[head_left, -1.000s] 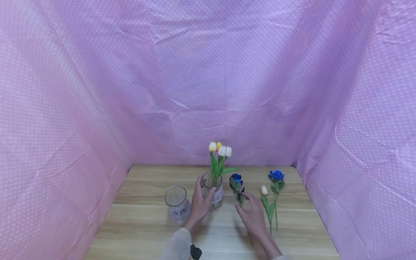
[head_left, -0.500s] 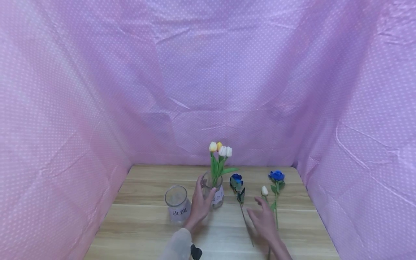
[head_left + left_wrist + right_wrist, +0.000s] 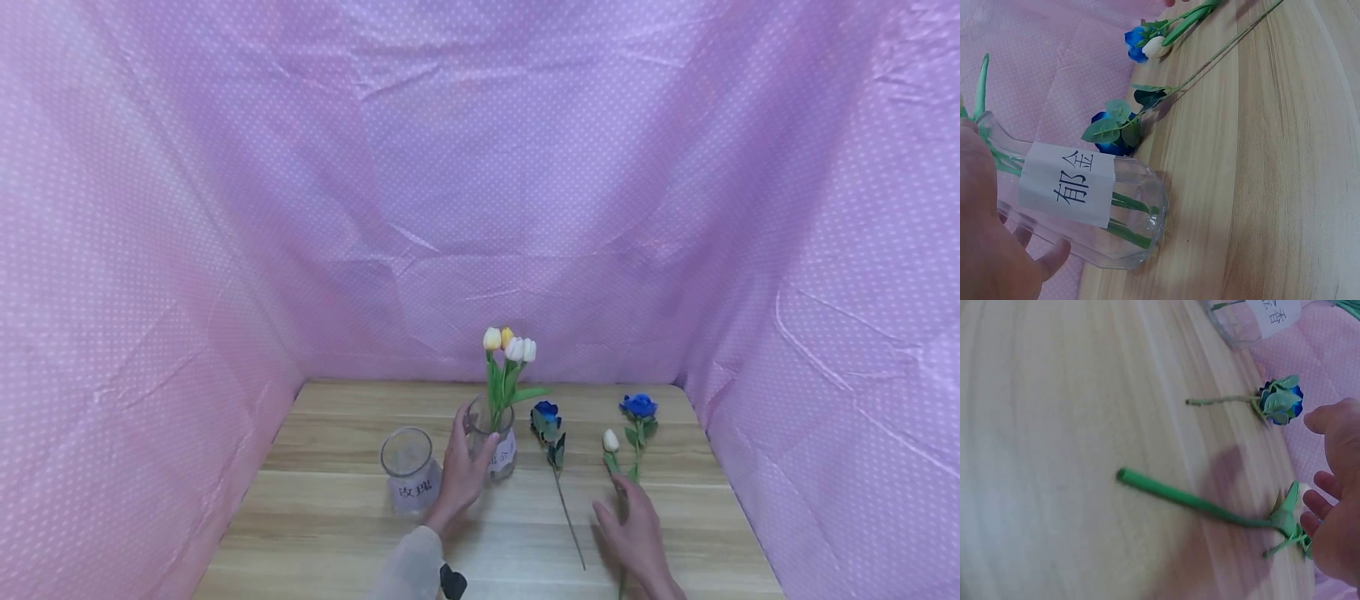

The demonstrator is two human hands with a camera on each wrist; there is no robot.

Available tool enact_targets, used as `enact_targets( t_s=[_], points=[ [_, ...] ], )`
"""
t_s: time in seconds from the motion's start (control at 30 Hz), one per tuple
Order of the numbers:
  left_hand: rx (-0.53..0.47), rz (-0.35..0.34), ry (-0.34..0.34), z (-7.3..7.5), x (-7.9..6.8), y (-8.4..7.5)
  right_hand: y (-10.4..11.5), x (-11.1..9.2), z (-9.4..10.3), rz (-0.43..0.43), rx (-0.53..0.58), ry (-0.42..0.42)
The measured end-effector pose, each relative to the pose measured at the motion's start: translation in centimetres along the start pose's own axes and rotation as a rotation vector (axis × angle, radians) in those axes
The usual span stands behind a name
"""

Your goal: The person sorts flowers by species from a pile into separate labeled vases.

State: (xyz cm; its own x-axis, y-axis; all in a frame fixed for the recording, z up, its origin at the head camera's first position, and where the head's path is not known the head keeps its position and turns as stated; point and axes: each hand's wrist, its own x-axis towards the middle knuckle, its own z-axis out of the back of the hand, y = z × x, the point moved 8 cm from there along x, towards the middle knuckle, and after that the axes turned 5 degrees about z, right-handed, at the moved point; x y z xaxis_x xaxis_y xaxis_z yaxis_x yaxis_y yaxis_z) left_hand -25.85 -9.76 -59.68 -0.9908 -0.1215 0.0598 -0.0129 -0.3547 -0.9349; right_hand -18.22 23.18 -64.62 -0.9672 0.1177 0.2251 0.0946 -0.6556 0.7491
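Note:
My left hand [image 3: 467,471] grips a clear glass vase [image 3: 1138,178] with a white paper label, standing on the table. Several white and yellow tulips [image 3: 517,350] are in it, their green stems showing through the glass in the left wrist view. Over on the right, my right hand [image 3: 636,529] is above the stem of a white tulip [image 3: 611,441] lying on the table. Its thumb stands apart from its loosely bent fingers, and no grip on the stem shows. Beside that tulip lies a blue rose [image 3: 639,406]. Another blue rose [image 3: 546,411] lies between the vase and my right hand.
A second labelled glass vase [image 3: 407,467], without flowers, stands left of my left hand. The wooden table [image 3: 322,525] is enclosed at the back and sides by pink dotted cloth [image 3: 480,208].
My right hand has moved right and toward me, from beside the nearer blue rose to over the white tulip's stem. The left hand and its vase have stayed in place.

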Motion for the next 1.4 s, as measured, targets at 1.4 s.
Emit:
enact_targets(
  t_s=[1.4],
  points=[
    [0.011, 0.004, 0.001, 0.1, -0.1, -0.4, -5.5, -2.2, -0.2, -0.253, -0.102, 0.112]
  ],
)
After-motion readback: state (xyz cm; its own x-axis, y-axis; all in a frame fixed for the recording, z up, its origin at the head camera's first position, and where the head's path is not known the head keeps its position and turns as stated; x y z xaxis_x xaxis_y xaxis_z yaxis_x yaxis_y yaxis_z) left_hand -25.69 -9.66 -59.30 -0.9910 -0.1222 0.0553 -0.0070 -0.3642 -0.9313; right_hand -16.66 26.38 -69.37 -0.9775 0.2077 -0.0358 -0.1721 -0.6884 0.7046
